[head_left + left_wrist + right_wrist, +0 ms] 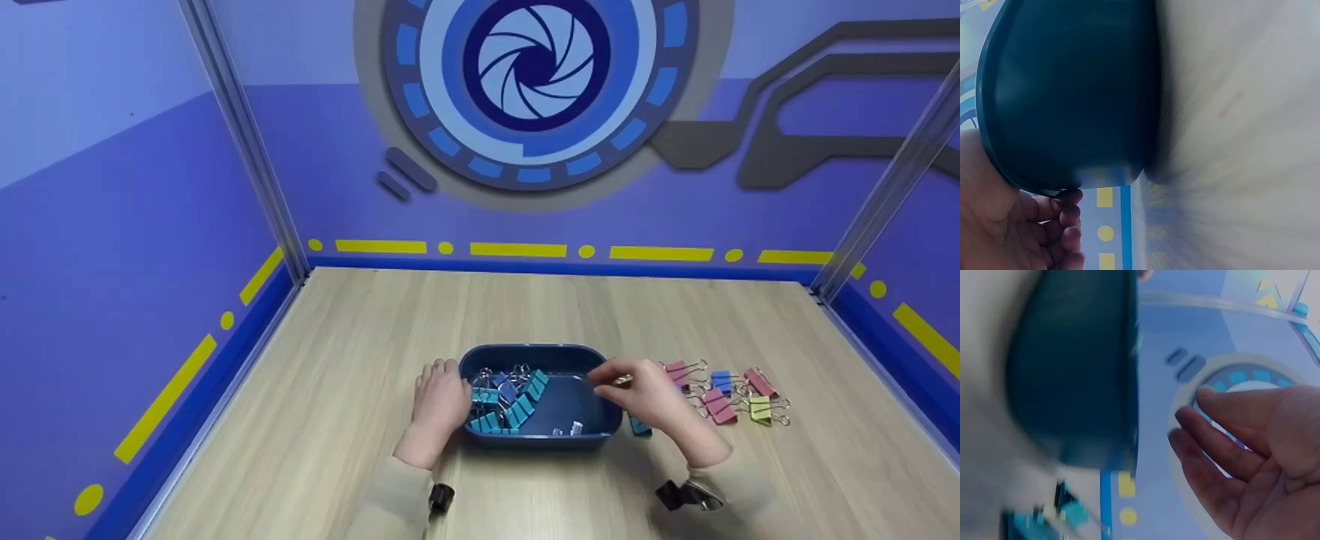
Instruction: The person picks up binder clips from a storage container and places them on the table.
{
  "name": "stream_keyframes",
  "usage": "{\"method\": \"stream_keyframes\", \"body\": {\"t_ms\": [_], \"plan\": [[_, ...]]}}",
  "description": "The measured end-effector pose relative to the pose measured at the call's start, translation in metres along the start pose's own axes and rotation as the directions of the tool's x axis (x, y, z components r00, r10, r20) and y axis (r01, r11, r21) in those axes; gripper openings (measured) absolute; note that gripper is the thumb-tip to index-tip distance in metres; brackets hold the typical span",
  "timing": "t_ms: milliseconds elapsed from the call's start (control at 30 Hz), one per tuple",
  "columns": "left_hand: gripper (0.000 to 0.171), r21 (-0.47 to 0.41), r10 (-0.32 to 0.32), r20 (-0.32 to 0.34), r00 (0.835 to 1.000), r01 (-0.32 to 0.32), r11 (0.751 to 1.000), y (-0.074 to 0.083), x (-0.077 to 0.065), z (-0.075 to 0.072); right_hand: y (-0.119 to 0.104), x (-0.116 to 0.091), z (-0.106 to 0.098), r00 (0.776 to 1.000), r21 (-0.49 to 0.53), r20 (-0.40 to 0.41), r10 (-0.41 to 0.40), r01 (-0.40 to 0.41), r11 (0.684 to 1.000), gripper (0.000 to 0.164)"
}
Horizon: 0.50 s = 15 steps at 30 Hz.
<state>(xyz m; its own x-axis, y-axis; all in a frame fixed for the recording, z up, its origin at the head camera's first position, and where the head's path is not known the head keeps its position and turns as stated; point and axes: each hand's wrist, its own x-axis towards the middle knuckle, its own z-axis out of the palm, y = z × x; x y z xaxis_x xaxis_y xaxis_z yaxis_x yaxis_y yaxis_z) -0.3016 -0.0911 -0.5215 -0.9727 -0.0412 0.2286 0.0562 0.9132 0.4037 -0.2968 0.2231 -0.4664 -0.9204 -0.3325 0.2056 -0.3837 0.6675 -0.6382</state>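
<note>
A dark blue box stands on the table, with teal and blue binder clips heaped in its left part. My left hand holds the box's left end; in the left wrist view its fingers bend beside the rim, while the thumb is hidden. Over the right end of the box hovers my right hand. Its thumb and fingertips are apart, and the right wrist view shows nothing between them. Small pale pieces lie at the box's near right, too small to make out.
Right of the box lie loose binder clips: pink, blue and yellow. A teal clip sits close against the box's right side, partly hidden by my right hand. Printed panels wall the table at the back and sides.
</note>
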Motion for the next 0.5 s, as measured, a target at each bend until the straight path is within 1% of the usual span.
{"method": "stream_keyframes", "body": {"t_ms": [67,133,233,367,467,500], "plan": [[0.030,0.002,0.011,-0.014,1.000,-0.011,1.000,-0.001,0.000,0.001,-0.006,0.005,0.006,0.998,-0.008,0.041,-0.049,0.050,0.999,0.015],[0.028,0.006,0.014,-0.020,1.000,-0.014,1.000,-0.001,0.000,0.001,-0.010,0.011,0.014,0.991,-0.006,0.073,-0.112,0.113,0.994,0.016],[0.028,0.002,0.012,-0.019,1.000,-0.012,1.000,-0.001,0.001,0.001,-0.015,0.019,0.026,0.975,0.043,0.121,-0.187,0.183,0.982,0.017],[0.030,-0.003,0.008,-0.006,1.000,-0.008,1.000,0.000,0.000,0.001,-0.021,0.028,0.043,0.960,0.104,0.180,-0.213,0.196,0.975,0.017],[0.031,0.000,0.009,-0.011,1.000,-0.009,1.000,0.000,0.000,0.001,-0.027,0.032,0.056,0.949,0.104,0.226,-0.221,0.202,0.974,0.019],[0.030,0.003,0.011,-0.015,1.000,-0.011,1.000,-0.001,0.000,0.001,-0.029,0.033,0.060,0.942,0.097,0.237,-0.237,0.219,0.971,0.020]]}}
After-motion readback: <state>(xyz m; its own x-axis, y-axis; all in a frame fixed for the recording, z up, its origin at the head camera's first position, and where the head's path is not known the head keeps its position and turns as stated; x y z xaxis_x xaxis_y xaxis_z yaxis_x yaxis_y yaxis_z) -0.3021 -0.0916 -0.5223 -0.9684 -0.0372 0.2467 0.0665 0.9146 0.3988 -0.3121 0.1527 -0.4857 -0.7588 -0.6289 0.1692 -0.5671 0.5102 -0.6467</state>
